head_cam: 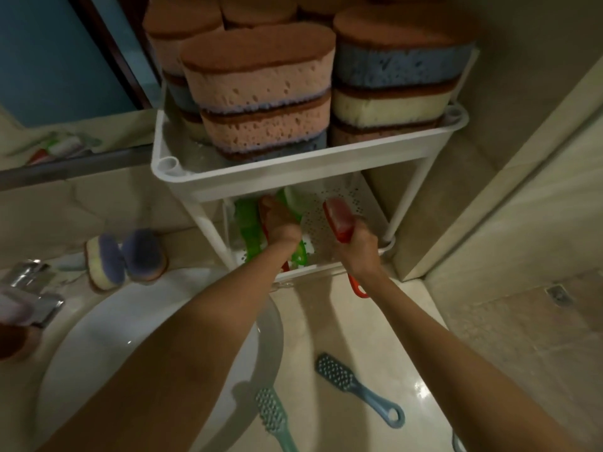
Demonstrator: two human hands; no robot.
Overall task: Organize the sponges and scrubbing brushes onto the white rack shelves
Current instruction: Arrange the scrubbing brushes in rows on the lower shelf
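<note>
Head view shows our right hand (357, 238) with its grip closed on a red brush (339, 221) over the lower shelf (346, 203); our left hand (280, 223) grips a green brush (288, 203). Sponges (261, 79) already fill the upper shelf; two brushes (352, 384) wait below our grips, two sponges (125, 259) further left.

both arms reach forward, left hand (280, 223) and right hand (359, 243) in closed grip.

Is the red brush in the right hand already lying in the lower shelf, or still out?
Partly in. The right hand holds the red brush tilted, head over the lower shelf, handle sticking out past its front rim.
</note>
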